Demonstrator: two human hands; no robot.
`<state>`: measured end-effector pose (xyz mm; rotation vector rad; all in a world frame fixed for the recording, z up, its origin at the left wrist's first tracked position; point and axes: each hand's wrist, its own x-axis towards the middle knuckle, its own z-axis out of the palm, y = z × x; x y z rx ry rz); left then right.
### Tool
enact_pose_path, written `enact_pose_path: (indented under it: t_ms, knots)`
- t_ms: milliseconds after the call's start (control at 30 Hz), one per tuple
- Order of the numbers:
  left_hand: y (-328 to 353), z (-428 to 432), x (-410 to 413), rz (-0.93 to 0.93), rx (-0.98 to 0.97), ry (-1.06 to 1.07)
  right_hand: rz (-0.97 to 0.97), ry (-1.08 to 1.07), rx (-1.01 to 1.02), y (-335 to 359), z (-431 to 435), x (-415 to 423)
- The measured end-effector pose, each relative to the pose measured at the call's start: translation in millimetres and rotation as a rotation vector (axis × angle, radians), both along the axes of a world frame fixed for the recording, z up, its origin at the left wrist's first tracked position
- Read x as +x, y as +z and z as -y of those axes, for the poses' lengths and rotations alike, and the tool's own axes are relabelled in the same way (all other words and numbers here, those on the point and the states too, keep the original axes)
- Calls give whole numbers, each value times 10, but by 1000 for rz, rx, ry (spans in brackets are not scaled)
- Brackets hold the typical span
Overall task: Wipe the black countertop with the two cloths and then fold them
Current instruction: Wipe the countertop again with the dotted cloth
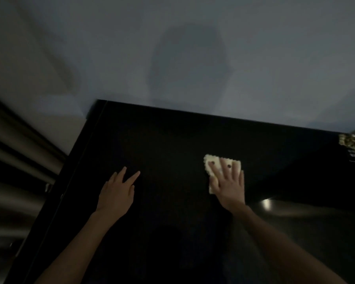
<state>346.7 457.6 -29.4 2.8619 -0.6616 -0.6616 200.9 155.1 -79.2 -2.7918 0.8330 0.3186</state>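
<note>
Both grips splayed flat: right grip (231, 185) presses cloth (213, 163) (left grip (117, 191) touches countertop (172, 144)).

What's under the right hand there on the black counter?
A pale, scallop-edged cloth, pressed flat on the black countertop by the right hand. Its part beneath the palm is hidden.

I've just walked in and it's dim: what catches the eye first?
The pale cloth glows against the black countertop, right of centre, with the right hand flat on it. The left hand lies open on the counter further left. A patterned item sits at the far right edge.
</note>
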Motion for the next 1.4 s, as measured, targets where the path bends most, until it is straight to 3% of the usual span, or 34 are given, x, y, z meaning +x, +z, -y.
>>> enact_pose_path:
  t_ms: [133, 233, 500, 667, 1033, 1400]
  knots:
    - [-70, 160, 311, 25, -31, -21, -1, -186, 2, 32, 395, 778]
    - [-137, 225, 502, 90, -65, -33, 0, -157, 4, 21, 504, 1338]
    - [-188, 170, 824, 143, -128, -128, 4, 254, -64, -15, 261, 2575]
    - [-231, 99, 855, 150, -99, -182, 50, 483, -102, -36, -12, 2788]
    - [-90, -569, 445, 162, -132, -131, 130, 705, -26, -29, -1093, 1259]
    - [11, -1703, -461, 85, -113, -182, 105, 629, 10, 97, -2947, -679]
